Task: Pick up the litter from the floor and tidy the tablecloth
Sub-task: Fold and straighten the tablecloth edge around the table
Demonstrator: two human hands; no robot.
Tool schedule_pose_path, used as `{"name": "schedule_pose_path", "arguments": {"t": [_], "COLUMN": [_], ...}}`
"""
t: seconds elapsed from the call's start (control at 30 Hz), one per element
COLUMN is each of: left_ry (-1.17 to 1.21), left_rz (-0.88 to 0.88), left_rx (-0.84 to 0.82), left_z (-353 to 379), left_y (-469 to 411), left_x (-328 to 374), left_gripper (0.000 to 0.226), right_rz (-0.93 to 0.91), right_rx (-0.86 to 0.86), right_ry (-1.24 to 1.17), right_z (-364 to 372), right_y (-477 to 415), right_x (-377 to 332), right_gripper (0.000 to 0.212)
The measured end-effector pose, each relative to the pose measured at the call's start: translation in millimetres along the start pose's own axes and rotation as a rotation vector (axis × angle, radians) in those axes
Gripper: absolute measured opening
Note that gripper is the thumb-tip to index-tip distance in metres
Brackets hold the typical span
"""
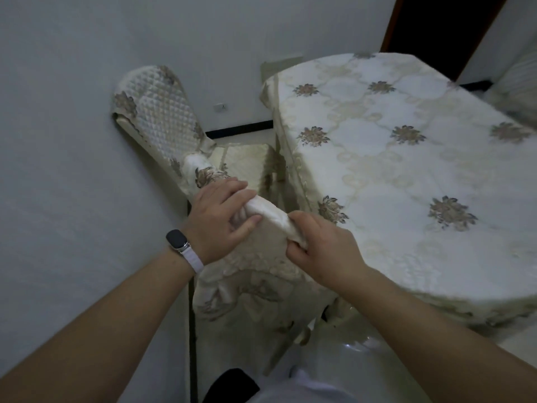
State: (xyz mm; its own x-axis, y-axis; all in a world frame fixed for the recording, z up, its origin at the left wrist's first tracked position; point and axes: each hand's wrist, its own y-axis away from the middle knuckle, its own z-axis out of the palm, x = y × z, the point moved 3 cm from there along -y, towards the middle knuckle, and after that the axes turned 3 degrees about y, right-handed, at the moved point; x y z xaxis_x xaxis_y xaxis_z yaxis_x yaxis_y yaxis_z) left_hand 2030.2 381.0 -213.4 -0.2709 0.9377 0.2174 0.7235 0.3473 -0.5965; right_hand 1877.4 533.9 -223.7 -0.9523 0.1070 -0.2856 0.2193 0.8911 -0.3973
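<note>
A cream tablecloth [406, 170] with brown flower motifs covers the table on the right and hangs over its edges. Next to the table stands a chair whose quilted cream cover [261, 274] is bunched into a roll [270, 212] along the top of the backrest. My left hand [220, 219], with a watch on the wrist, grips the left part of that roll. My right hand [322, 251] pinches its right end. No litter shows in this view.
A second chair [162, 112] with the same quilted cover stands against the white wall at the left, its seat [247, 161] tucked toward the table. Glossy floor [348, 359] shows below. A dark doorway [436, 21] lies at the back right.
</note>
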Motion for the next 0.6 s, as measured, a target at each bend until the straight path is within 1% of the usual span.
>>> {"name": "schedule_pose_path", "arguments": {"t": [0.13,0.23,0.33,0.47,0.6], "left_ry": [0.058,0.124,0.188,0.284,0.329], "left_rz": [0.009,0.059,0.114,0.129,0.241], "left_rx": [0.014,0.024,0.010,-0.040,-0.070], "left_z": [12.1,23.8,34.0,50.8,64.0], "left_y": [-28.6,-51.4,-74.5,-102.9,-122.4], "left_x": [-18.3,-31.1,-46.6,-80.6,-102.9], "left_gripper": [0.040,0.039,0.040,0.045,0.048], "right_rz": [0.082,0.111,0.131,0.180,0.204], "right_rx": [0.036,0.085,0.066,0.063,0.095], "right_ry": [0.076,0.120,0.173,0.227,0.270], "right_z": [-2.4,-3.1,-5.0,-6.6,-3.1], "right_y": [-11.1,-21.9,-35.7,-51.0,-58.3], "right_x": [15.3,27.6,42.4,53.3,52.8], "right_gripper": [0.045,0.044,0.045,0.045,0.046]}}
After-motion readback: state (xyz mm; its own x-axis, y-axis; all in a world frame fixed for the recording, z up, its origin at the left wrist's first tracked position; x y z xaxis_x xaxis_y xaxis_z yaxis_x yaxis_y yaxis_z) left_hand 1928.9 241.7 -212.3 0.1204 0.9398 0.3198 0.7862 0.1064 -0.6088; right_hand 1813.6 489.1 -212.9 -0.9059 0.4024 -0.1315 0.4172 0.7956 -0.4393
